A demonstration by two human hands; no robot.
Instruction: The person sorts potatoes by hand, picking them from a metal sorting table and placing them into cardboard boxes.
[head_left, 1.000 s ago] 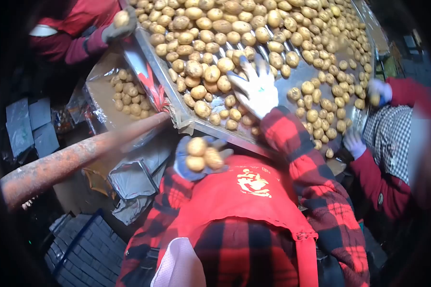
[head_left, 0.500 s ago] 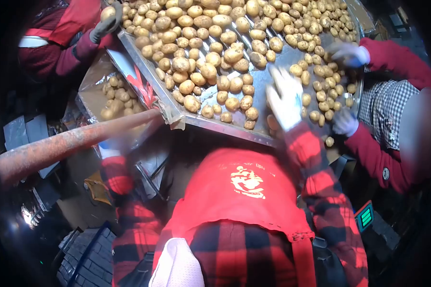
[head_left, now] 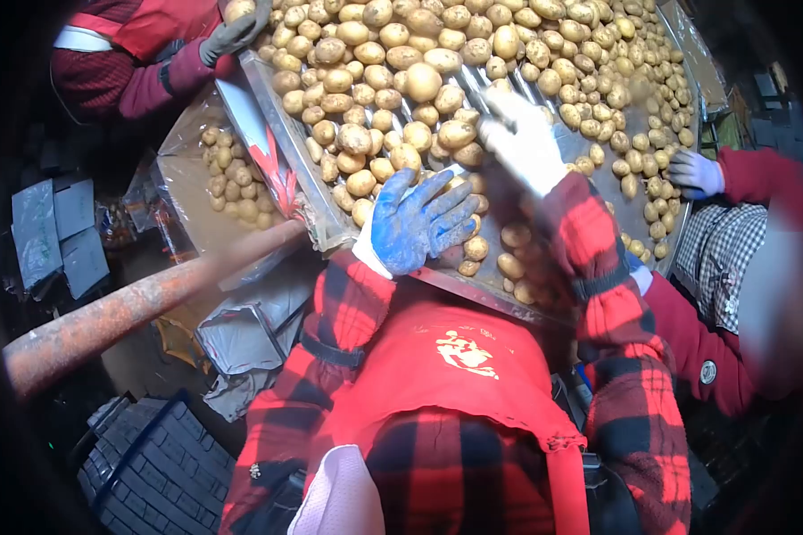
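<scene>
Reaching over the metal bench [head_left: 281,134], I have both gloved hands above its near part, where potatoes [head_left: 352,138] lie loose and crowded. My left hand [head_left: 415,221] shows its blue palm at the near rim; its fingers are apart, pointing across to the right of the view, and I see nothing in the palm. My right hand [head_left: 522,138], in a white glove, is farther in, close to the potatoes and some metal bars [head_left: 525,87]. It is blurred, so I cannot tell how its fingers stand or whether they grip anything.

The pale print [head_left: 466,354] on my red apron [head_left: 393,357] is not readable to me, nor is the round patch [head_left: 707,372] on a co-worker's sleeve at the right. The potatoes point every which way: one oblong potato [head_left: 456,134] between my hands has its long axis roughly left to right, while a bigger one [head_left: 423,82] looks nearly round.

More potatoes sit in a plastic-lined box [head_left: 180,192] left of the bench, near the red strips [head_left: 277,174] and a rusty pole [head_left: 152,281]. One co-worker's gloved hand [head_left: 232,37] is at a potato at upper left; another's gloved hand [head_left: 696,174] is at the right rim
</scene>
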